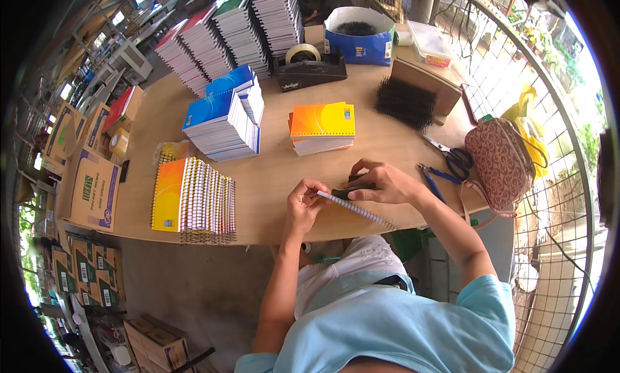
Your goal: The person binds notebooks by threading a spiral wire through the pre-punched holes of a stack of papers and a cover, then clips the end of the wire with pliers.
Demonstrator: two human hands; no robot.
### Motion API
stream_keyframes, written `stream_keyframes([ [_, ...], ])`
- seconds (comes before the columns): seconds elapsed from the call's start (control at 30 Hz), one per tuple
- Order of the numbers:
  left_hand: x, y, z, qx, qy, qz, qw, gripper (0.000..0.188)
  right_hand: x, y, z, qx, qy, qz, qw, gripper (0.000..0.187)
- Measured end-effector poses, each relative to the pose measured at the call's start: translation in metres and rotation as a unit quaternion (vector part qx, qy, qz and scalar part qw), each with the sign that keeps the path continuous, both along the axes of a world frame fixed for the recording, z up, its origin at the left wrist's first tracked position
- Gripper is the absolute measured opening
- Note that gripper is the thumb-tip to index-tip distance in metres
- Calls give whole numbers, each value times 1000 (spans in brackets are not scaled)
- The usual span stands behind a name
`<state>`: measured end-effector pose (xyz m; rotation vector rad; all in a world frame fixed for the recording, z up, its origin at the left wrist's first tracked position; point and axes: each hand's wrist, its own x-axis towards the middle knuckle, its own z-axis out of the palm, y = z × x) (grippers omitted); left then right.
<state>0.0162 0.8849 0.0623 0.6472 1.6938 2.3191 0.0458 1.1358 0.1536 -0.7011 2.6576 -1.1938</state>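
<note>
Near the table's front edge, my left hand [305, 204] pinches the end of a small spiral notebook [358, 209], which I see edge-on, its pages and coil slanting down to the right. My right hand [387, 183] is closed over a dark object [349, 191] against the notebook's upper side; its kind is mostly hidden by the fingers. Just beyond my hands lies a short pile of orange-yellow notebooks [322, 127]. To the left stands a row of coil-bound yellow notebooks [194, 198], their wire ends sticking out at the front.
Blue notebooks [219, 124] and tall notebook stacks [223, 37] stand behind. Across the back are a tape dispenser [310, 71] and a blue box of black coils [359, 43]. More black coils [405, 103], scissors [452, 156], pliers [436, 179] and a patterned bag [498, 160] lie right.
</note>
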Motion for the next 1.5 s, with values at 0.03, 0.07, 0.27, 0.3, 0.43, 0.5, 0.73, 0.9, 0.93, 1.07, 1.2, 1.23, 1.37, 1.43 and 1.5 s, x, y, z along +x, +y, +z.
stream_keyframes([
  [0.03, -1, 1, 2, 17, -3, -10, 1000, 31, -1, 1, 0, 0, 2, 0, 1000, 49],
  [0.07, -1, 0, 3, 16, -1, -10, 1000, 31, -2, 4, 0, -51, -4, -11, 999, 45],
  [0.27, 6, 0, 3, 15, -50, 9, 999, 36, -4, -5, -4, 1, -8, -49, 999, 53],
  [0.3, 6, 1, 4, 12, -39, 10, 999, 38, -7, -4, -7, 1, -5, -48, 999, 53],
  [0.43, 3, 0, 5, -9, -46, 20, 999, 43, -10, -4, -7, -259, -115, 27, 959, 48],
  [0.5, 4, -1, 5, 3, -43, 9, 999, 43, -14, -6, -5, -56, 4, -41, 998, 48],
  [0.73, 23, -6, 30, 63, -46, 64, 995, 53, 49, 54, -27, 79, 148, -278, 946, 72],
  [0.9, 28, -11, 40, 32, -86, 109, 990, 63, 108, 90, -69, 288, 178, -411, 846, 62],
  [0.93, 29, -12, 40, 12, -89, 120, 989, 65, 110, 90, -69, 309, 230, -391, 836, 59],
  [1.07, 37, -12, 52, -18, -66, 152, 986, 65, 87, 61, -25, 138, 259, -384, 876, 54],
  [1.2, 40, -10, 59, -39, -44, 153, 986, 64, 46, 8, 39, 69, 355, -126, 924, 53],
  [1.23, 40, -11, 60, -45, -45, 151, 986, 65, 37, -5, 46, 109, 375, -94, 916, 57],
  [1.37, 42, -14, 67, -48, -34, 146, 987, 66, 8, -35, 69, 169, 508, 12, 845, 40],
  [1.43, 44, -19, 70, -49, -50, 139, 988, 68, 1, -41, 72, 171, 515, 26, 840, 32],
  [1.5, 43, -23, 70, -43, -51, 135, 989, 69, -3, -44, 77, 197, 549, 73, 809, 32],
])
